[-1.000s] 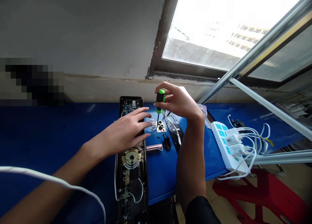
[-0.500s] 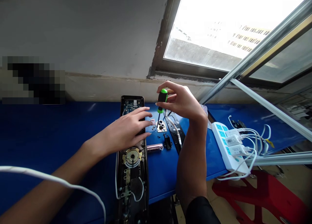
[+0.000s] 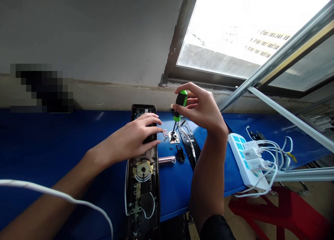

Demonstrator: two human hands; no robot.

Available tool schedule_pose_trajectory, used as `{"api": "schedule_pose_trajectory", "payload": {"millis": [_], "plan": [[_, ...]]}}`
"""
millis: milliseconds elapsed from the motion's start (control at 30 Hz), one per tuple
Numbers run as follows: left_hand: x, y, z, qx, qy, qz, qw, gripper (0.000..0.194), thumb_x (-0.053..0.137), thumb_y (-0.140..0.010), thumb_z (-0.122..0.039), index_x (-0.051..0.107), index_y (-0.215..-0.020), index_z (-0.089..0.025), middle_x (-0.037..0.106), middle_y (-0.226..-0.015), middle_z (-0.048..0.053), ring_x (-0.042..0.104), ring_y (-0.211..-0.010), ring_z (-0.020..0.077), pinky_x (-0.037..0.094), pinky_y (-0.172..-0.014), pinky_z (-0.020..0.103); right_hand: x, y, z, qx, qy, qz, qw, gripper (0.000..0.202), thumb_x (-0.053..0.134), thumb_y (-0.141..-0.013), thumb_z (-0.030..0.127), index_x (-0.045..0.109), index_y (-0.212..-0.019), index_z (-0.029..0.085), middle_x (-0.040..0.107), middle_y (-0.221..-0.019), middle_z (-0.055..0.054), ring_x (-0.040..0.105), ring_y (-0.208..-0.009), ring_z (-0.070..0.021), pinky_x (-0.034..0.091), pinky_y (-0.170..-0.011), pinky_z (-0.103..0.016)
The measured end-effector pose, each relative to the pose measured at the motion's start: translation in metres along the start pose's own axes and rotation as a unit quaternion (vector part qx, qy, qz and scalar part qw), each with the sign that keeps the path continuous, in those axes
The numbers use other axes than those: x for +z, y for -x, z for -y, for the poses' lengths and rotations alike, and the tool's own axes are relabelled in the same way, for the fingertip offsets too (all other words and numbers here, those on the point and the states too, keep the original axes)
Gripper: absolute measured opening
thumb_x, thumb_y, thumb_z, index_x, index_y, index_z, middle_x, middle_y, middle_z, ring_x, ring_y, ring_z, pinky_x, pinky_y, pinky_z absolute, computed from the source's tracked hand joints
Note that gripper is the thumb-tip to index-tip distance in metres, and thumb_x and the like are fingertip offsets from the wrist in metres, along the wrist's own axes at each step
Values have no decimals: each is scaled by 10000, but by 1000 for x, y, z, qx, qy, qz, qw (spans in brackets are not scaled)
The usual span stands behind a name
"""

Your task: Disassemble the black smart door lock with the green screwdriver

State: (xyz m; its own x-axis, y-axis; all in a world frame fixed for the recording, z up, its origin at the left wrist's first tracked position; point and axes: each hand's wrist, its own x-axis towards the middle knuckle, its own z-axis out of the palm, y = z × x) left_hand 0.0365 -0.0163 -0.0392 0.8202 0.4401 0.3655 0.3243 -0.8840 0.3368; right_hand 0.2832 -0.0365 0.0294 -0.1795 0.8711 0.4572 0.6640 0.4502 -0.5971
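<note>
My right hand [image 3: 199, 106] grips a green and black screwdriver [image 3: 180, 104], its shaft pointing down at a small square metal plate [image 3: 174, 137] with a round hub. Whether the tip touches a screw there I cannot tell. My left hand [image 3: 142, 134] lies with fingers spread across a long black device housing [image 3: 144, 198], opened to show its circuit board, a round brass-coloured part and white wires. Its fingertips reach past the housing's right edge, near a small pinkish piece [image 3: 165, 132] and several loose screws [image 3: 165, 138].
Right of the plate lie a black panel [image 3: 191, 139] with a white cable and a small black bracket [image 3: 180, 154]. A pink cylinder [image 3: 167, 160] sits nearer. Further right are a white power strip [image 3: 246, 160] with chargers, a metal frame bar [image 3: 292, 118] and a red stool [image 3: 284, 212].
My right hand has shifted slightly right with the screwdriver, which leans more now. My left hand stays on the housing. The whole view has moved a little.
</note>
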Motion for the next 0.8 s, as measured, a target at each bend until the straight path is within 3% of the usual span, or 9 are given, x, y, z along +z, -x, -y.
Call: {"api": "schedule_pose_trajectory", "payload": {"millis": [167,300,400,800], "plan": [[-17,3,4,-16,35,-7,999,354,770,-906,-384,751,-1214,-211,697,-1238,96,588,-1247,280,587,-992,404,0,2,8,-34,-58,-77,995,324,752,-848,303,666,-1157,253,654,-842,32,672,-706,-133,603,-574,-269],[-24,6,8,-22,62,15,998,317,794,-891,-382,773,-1158,-212,736,-1113,62,664,-1059,228,581,-918,365,2,1,15,-76,-117,-141,980,362,821,-813,331,666,-1136,277,662,-840,32,698,-691,-148,635,-569,-289],[-24,6,8,-28,72,23,997,247,782,-904,-369,793,-1099,-218,748,-1058,43,691,-961,200,569,-852,329,5,1,23,-102,-132,-175,970,303,791,-855,328,659,-1127,294,659,-842,33,702,-678,-146,658,-614,-315],[-19,3,6,-14,77,8,997,128,684,-984,-269,777,-960,-184,728,-951,27,681,-835,153,520,-752,276,10,-2,26,-140,-106,-222,959,288,794,-846,306,658,-1099,308,671,-841,39,718,-698,-153,676,-637,-329]]}}
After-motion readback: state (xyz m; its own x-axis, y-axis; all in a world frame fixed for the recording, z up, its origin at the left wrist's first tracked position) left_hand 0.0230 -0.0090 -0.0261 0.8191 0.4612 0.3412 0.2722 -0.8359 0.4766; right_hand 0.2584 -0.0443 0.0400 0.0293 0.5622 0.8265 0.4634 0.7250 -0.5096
